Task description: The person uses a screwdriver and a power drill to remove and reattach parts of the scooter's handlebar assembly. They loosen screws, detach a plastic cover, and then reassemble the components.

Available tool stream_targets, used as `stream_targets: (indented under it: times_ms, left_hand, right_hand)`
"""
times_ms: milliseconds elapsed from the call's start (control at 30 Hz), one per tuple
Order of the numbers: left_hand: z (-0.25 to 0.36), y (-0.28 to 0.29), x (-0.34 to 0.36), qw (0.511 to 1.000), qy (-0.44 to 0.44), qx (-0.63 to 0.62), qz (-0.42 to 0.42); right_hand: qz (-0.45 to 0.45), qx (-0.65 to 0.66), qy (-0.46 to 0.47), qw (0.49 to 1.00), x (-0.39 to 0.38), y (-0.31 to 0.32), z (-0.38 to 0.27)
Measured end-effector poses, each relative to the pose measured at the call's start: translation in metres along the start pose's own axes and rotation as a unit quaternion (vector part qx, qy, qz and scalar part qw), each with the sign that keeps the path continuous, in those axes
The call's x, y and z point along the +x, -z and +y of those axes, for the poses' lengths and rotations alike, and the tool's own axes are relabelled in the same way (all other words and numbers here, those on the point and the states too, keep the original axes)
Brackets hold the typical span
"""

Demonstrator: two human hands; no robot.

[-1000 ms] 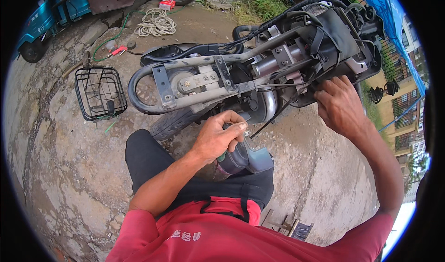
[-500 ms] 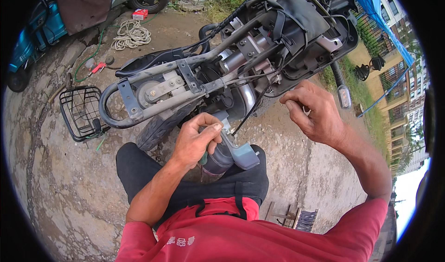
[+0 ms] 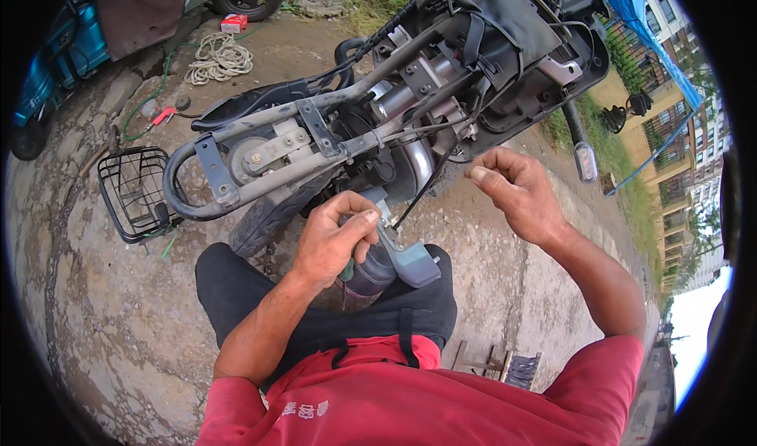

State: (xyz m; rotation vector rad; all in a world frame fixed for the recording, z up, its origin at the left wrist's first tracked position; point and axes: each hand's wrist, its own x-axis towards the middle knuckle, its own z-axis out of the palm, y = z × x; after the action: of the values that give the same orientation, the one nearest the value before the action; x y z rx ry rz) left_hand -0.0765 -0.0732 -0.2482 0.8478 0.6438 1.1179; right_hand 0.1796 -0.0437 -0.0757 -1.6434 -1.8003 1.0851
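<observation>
My left hand [image 3: 335,237] is closed at the upper end of a grey-blue plastic panel [image 3: 414,264], which lies across my right thigh. A green-handled screwdriver [image 3: 347,271] pokes out below that palm, its thin shaft pointing down. To the right, my right hand [image 3: 516,190] is raised with thumb and forefinger pinched together; whatever they hold, if anything, is too small to make out. A thin black cable [image 3: 418,197] runs from the panel up to the stripped scooter frame [image 3: 284,142] ahead of me. Beside the panel a dark rounded part [image 3: 371,276] sits between my knees.
The scooter's rear tyre [image 3: 268,217] is just beyond my left knee. On the ground to the left are a black wire basket [image 3: 130,190], coiled rope [image 3: 219,58], a red box [image 3: 234,24] and a red-handled tool [image 3: 164,115]. A mirror-like lamp [image 3: 585,162] hangs at right.
My right hand has moved slightly left, its fingers still pinched. My left hand and the panel have stayed in place. The view has shifted a little.
</observation>
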Motion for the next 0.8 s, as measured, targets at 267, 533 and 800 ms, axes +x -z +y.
stream_targets:
  times_ms: [267,533,800]
  left_hand:
    - [0.001,0.002,0.000,1.000,-0.008,-0.007,-0.008]
    - [-0.001,0.002,0.002,1.000,-0.007,-0.017,-0.018]
    - [0.000,0.003,0.004,0.999,-0.005,-0.031,-0.031]
  right_hand:
    - [0.088,-0.617,0.159,0.766,0.012,-0.023,-0.003]
    - [0.149,-0.601,0.166,0.767,0.015,-0.037,0.006]
    - [0.268,-0.462,0.140,0.834,0.013,-0.051,0.021]
